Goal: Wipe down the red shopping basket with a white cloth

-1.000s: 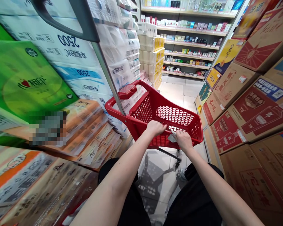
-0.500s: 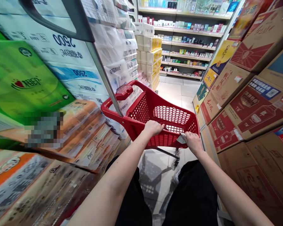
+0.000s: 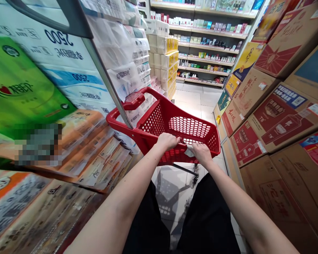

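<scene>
The cart stands on the floor, between packs on the left and cartons on the right; its pole rises from the left end, before the packs, the grip on top; the left hand is on the near rim, the right hand farther right along it, a cloth just left of its knuckles; the legs are near; shelves stand at the far end, behind the cart.

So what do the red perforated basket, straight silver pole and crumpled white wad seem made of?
Red perforated basket: probably glossy moulded plastic, with highlights and regular holes. Straight silver pole: likely smooth metal, from its bright streak. Crumpled white wad: matte, creased, perhaps tissue or cloth.
</scene>
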Demonstrator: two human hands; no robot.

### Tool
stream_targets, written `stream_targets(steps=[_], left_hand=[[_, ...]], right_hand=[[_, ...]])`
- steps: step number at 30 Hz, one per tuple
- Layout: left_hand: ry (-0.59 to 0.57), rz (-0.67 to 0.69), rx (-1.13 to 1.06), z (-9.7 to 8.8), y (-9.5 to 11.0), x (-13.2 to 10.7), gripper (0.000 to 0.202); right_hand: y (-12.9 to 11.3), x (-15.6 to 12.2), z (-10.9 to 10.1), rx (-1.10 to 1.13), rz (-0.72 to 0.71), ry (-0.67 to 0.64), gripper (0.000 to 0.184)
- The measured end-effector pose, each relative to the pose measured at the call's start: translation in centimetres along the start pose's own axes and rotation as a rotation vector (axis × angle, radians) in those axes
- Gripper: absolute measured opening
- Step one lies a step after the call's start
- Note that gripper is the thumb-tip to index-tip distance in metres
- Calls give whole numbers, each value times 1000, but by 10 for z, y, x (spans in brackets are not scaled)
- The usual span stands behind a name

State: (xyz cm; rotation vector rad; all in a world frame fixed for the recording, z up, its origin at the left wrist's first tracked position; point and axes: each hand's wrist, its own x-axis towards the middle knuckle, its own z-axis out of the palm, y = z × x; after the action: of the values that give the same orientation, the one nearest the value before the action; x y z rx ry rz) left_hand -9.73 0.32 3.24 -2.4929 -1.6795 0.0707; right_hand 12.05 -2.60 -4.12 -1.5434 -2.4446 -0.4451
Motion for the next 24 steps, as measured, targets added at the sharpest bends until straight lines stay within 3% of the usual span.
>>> stream_targets(steps=[4,8,10,13,17,21,24], left_hand=[[-31,-24,-10,1,2,2,65],[-69,15,-15,-2,-2,2,69],[-114,29,-32,-6,-12,1,72],[-169,-55,11,-15,-36,-3,74],[-120,-66,115,-21,-58,-9,68],[-78,29,152,-20,-57,-8,63],[-80,3,157,-19,-54,-6,66]], right_hand=[[31,-25,4,-25,70,-1,36],[42,-34,7,-35,119,3,39],[43,-33,8,-32,101,7,38],[46,-29,9,-22,85,10,38],[52,-24,12,-22,101,-16,39],[47,-20,11,-36,136,-39,40],[26,-7,7,-42,139,-40,41]])
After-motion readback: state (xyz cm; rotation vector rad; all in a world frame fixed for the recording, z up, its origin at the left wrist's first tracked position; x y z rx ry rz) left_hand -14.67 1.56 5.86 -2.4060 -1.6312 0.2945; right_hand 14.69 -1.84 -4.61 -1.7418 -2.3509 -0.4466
